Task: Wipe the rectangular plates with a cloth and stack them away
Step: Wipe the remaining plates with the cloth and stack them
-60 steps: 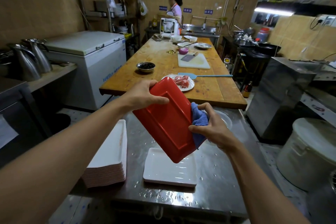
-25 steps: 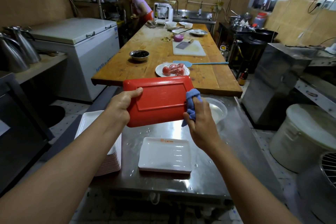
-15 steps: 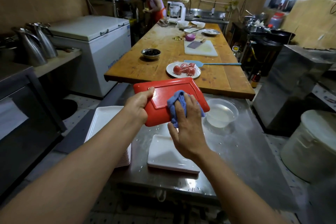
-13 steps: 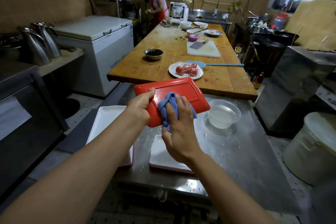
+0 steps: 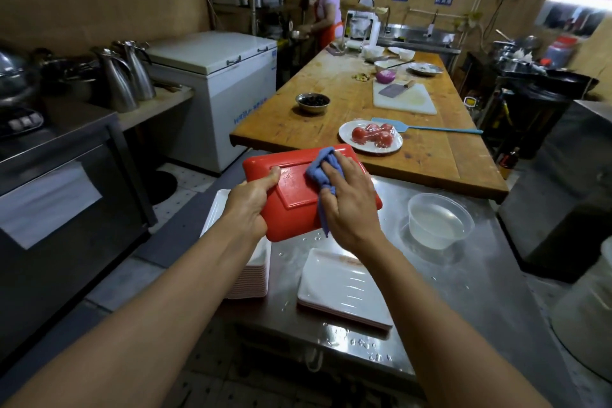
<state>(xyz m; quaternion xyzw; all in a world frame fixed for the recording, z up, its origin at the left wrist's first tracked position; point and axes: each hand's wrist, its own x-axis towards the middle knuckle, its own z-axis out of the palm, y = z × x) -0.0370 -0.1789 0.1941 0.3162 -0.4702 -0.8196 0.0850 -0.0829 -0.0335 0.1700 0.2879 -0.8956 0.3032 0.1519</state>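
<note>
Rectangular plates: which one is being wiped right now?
The red plate, held off the table by the left hand while the right hand presses the blue cloth on it. The white ones lie untouched.

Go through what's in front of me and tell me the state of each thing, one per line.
red plate: held up, underside facing the camera, wet
blue cloth: bunched, pressed on the red plate
left hand: grips the plate's edge
right hand: presses the cloth
white plate stack: piled at the table's left edge
clear bowl: upright, holding water
</note>
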